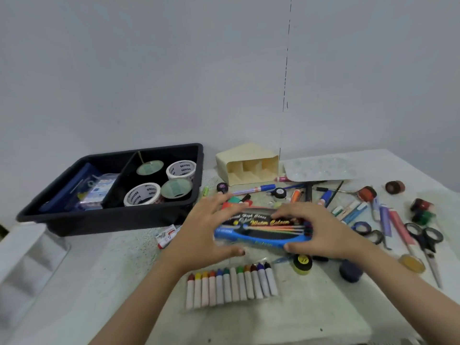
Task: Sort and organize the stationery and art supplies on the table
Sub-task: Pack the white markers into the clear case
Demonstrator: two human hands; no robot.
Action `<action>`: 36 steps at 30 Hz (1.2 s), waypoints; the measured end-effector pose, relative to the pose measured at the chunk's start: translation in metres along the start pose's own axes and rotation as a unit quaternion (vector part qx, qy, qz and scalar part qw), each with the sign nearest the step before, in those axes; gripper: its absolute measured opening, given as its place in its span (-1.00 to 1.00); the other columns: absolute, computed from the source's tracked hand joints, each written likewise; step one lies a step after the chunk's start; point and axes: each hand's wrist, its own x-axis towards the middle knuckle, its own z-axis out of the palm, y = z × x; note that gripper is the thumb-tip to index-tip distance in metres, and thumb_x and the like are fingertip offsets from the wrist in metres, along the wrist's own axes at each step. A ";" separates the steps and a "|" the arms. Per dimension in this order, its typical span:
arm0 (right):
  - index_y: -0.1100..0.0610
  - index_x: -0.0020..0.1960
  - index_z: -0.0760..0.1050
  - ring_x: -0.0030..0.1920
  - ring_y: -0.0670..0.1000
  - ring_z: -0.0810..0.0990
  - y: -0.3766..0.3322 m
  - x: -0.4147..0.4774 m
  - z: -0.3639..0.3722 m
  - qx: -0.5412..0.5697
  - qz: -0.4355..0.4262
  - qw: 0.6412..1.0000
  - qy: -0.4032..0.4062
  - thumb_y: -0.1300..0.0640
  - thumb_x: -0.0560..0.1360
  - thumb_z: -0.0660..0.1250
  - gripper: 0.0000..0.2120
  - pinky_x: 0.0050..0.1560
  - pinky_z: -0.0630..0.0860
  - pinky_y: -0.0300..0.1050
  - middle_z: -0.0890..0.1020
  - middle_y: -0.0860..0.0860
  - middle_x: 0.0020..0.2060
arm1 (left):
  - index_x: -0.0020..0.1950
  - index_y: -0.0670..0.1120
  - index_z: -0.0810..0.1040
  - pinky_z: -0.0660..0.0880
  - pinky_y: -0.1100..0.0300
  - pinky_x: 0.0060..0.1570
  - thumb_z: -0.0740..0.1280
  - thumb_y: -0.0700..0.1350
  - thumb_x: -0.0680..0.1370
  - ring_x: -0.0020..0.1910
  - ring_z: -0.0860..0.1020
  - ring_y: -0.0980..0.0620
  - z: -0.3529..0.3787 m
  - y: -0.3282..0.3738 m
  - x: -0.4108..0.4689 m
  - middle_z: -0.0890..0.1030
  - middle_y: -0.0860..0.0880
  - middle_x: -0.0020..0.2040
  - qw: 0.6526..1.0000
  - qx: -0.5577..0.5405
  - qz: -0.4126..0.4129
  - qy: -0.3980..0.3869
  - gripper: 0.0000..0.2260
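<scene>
Water colour pack (263, 231) up off the middle of the table (99, 270), between both hands. It has a blue and black wrapper with "Water Colour" in yellow script; the white line above is blurred, perhaps "Special High Class".

Right hand (321, 230) grasps the pack's right end, fingers curled over the top and thumb on the near edge. Left hand (201, 225) is at the pack's left end with fingers spread and fairly straight and the thumb along the near edge, so released rather than clenched.

Crayons (231, 285) lie in a row in a clear sleeve, just nearer than the pack.

Black tray (194, 155) sits toward the table's far left. Its right compartment holds tape rolls (181, 169), two of them white and printed "Ninso".

Cream organiser (249, 165) lies on its side at the far edge, right of the tray.

Scissors (423, 240) lie near the right edge among loose pens and small tape rolls.
</scene>
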 end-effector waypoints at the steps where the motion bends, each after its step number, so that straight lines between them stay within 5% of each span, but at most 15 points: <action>1: -0.16 0.21 0.50 0.10 -0.20 0.52 -0.008 0.000 0.008 0.001 -0.019 1.000 -0.013 -0.08 0.29 0.49 -0.50 0.07 0.50 -0.21 0.55 -0.28 0.08 | 0.40 0.45 0.03 -0.10 0.11 0.45 0.36 0.37 0.34 0.48 0.00 0.23 -0.003 -0.002 -0.006 0.09 0.22 0.51 1.000 0.015 0.000 -0.027 -0.27; 4: -0.09 0.22 0.51 0.11 -0.18 0.53 -0.029 -0.001 0.032 0.010 -0.053 0.998 -0.039 -0.04 0.30 0.50 -0.50 0.12 0.48 -0.16 0.57 -0.22 0.09 | 0.44 0.35 0.03 -0.17 0.21 0.43 0.40 0.33 0.33 0.45 0.01 0.31 -0.009 -0.008 -0.025 0.13 0.25 0.49 0.996 0.007 -0.010 -0.083 -0.20; 10: -0.11 0.24 0.49 0.09 -0.19 0.53 -0.060 0.000 0.069 0.020 -0.072 0.996 -0.057 -0.04 0.28 0.51 -0.46 0.11 0.45 -0.19 0.57 -0.23 0.08 | 0.35 0.21 0.36 0.48 0.22 0.16 0.52 0.04 0.31 0.18 0.43 0.31 -0.022 -0.017 -0.070 0.44 0.29 0.22 0.982 -0.136 -0.062 -0.115 -0.34; 15: -0.19 0.34 0.36 0.20 -0.29 0.39 -0.075 -0.002 0.099 0.019 -0.046 0.997 -0.060 -0.32 0.38 0.25 -0.45 0.20 0.25 -0.37 0.46 -0.34 0.16 | 0.22 0.24 0.48 0.47 0.22 0.13 0.51 0.08 0.25 0.17 0.43 0.28 -0.029 -0.036 -0.109 0.46 0.32 0.14 0.982 -0.144 -0.081 -0.093 -0.45; 19: -0.21 0.35 0.35 0.23 -0.31 0.34 -0.067 -0.006 0.116 -0.027 -0.002 0.999 -0.023 -0.32 0.45 0.10 -0.50 0.26 0.32 -0.16 0.43 -0.31 0.22 | 0.18 0.26 0.51 0.45 0.20 0.16 0.47 0.14 0.20 0.18 0.41 0.29 -0.035 -0.057 -0.142 0.46 0.34 0.15 0.979 -0.145 -0.118 -0.078 -0.46; 28: -0.25 0.42 0.24 0.38 -0.13 0.22 -0.063 -0.017 0.131 -0.146 0.031 0.987 -0.066 -0.46 0.30 0.07 -0.28 0.28 0.05 -0.27 0.32 -0.18 0.39 | 0.13 0.37 0.48 0.44 0.29 0.14 0.45 0.17 0.17 0.19 0.42 0.31 -0.046 -0.094 -0.193 0.45 0.35 0.18 0.967 -0.150 -0.189 -0.079 -0.47; 36: -0.25 0.34 0.35 0.19 -0.17 0.34 -0.067 -0.018 0.136 -0.137 0.049 0.989 -0.019 -0.46 0.28 0.12 -0.33 0.14 0.13 -0.20 0.46 -0.20 0.18 | 0.10 0.26 0.53 0.37 0.49 0.05 0.42 0.17 0.13 0.15 0.42 0.37 -0.048 -0.105 -0.201 0.45 0.26 0.21 0.961 -0.164 -0.209 -0.077 -0.48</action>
